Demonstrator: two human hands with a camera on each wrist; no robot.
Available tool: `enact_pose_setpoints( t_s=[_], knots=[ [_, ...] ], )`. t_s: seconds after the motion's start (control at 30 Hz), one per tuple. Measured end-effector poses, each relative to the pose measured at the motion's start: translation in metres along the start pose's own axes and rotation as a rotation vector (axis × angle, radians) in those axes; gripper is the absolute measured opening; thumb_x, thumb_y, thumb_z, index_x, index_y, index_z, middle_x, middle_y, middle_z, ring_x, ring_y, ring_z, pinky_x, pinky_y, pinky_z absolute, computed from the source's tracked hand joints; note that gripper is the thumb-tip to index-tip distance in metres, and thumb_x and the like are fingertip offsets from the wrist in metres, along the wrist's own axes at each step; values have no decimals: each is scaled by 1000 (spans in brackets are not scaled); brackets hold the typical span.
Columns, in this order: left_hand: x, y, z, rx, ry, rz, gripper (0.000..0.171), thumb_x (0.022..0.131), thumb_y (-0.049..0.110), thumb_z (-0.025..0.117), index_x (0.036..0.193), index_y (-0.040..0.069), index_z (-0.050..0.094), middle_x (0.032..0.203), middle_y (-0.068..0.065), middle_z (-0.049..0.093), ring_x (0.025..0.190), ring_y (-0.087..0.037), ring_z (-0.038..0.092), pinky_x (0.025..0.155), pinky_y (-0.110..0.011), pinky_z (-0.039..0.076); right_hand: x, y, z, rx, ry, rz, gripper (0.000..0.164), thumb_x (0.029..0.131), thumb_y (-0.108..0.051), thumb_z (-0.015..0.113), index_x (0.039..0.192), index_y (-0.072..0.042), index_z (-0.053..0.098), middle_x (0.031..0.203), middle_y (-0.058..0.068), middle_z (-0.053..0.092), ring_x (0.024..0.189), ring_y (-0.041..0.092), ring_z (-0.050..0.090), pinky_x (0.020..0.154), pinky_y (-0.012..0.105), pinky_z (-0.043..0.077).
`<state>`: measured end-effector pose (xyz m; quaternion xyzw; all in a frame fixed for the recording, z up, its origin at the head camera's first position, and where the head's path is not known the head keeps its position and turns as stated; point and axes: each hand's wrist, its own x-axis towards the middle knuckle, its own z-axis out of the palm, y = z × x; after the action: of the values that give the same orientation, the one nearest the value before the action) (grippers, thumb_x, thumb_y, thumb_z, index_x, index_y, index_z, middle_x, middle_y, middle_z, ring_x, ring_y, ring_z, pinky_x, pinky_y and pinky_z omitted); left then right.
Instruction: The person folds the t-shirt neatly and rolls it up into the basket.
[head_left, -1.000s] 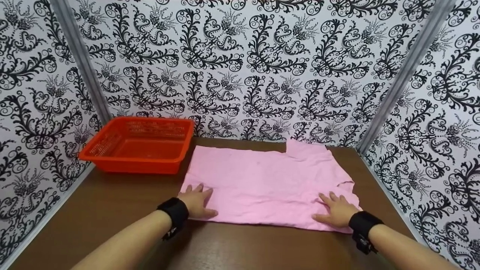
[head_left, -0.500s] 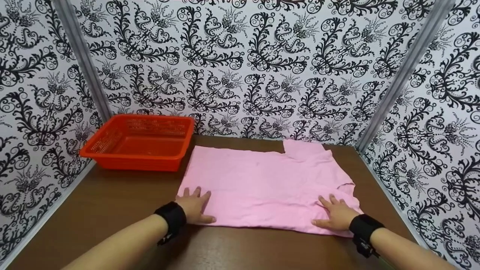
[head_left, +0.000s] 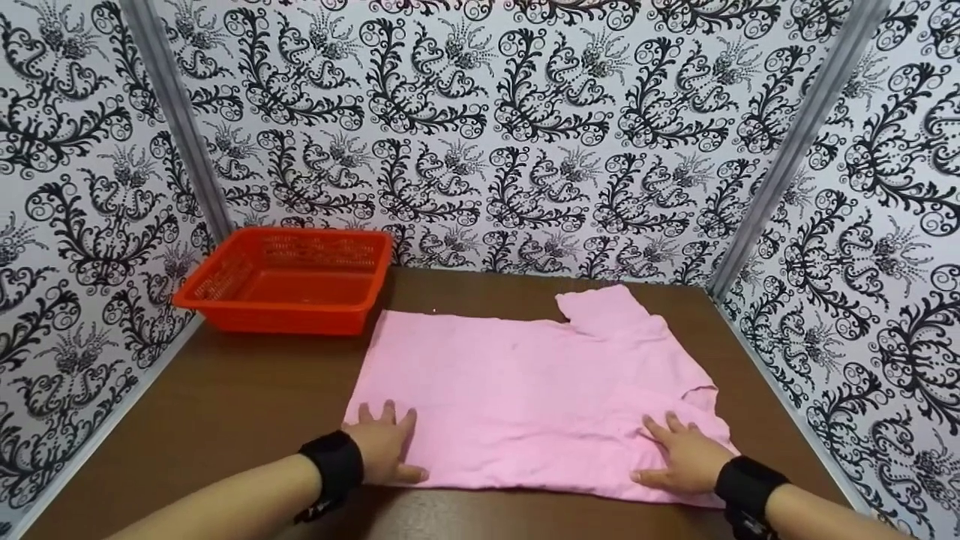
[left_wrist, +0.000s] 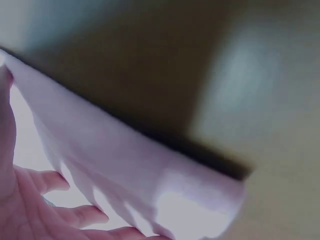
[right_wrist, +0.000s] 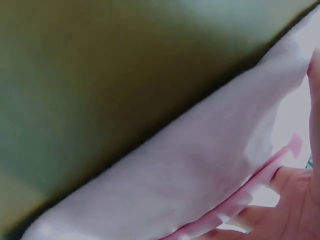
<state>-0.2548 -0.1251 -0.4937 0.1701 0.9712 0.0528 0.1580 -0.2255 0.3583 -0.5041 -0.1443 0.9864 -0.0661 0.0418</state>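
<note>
A pink T-shirt (head_left: 510, 390) lies spread on the brown table, its hem side to the left and a sleeve sticking out at the back right. My left hand (head_left: 381, 448) rests with spread fingers on its front left corner. On the front right part, near the neck and shoulder end, my right hand (head_left: 688, 459) presses with its fingers spread. Both wrist views show the shirt's near edge (left_wrist: 130, 145) along the table, with fingers laid over the cloth (right_wrist: 200, 160). Small wrinkles run between the hands.
An orange plastic basket (head_left: 281, 318) with perforated sides stands at the back left, behind and left of the shirt. Patterned black-and-white walls (head_left: 480, 150) enclose the brown table (head_left: 247, 405) at the back and both sides.
Both hands have moved toward the table's front edge, and the shirt has slid with them. The back sleeve has shifted nearer and turned a little. The basket stays put.
</note>
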Motion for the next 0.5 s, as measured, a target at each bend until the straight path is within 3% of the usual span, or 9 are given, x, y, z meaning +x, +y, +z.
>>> enact_pose_setpoints(
  t_s=[0.27,0.33,0.4,0.5],
  knots=[
    [-27,11,8,26,40,19,104,65,77,62,143,12,38,141,-31,36,121,-64,31,80,-74,36,-23,-8,-1,8,-4,-18,103,66,-71,66,137,0,44,131,45,37,105,70,40,84,70,38],
    [-29,10,10,35,59,49,102,64,77,62,138,10,43,132,-30,43,113,-64,39,74,-71,41,-25,-8,1,5,3,-23,103,65,-72,66,137,0,46,130,45,39,105,68,42,84,68,39],
    [-28,8,9,30,88,87,93,63,77,63,124,8,51,114,-24,53,98,-55,52,68,-61,46,-26,-8,0,12,0,-30,103,64,-71,67,135,0,47,128,44,41,106,65,45,85,65,40],
    [-20,4,2,10,139,121,79,64,75,65,111,12,56,95,-15,54,78,-41,57,61,-52,48,-23,-8,-7,23,3,-32,101,62,-70,69,133,0,50,126,38,48,110,55,51,88,61,42]
  ],
)
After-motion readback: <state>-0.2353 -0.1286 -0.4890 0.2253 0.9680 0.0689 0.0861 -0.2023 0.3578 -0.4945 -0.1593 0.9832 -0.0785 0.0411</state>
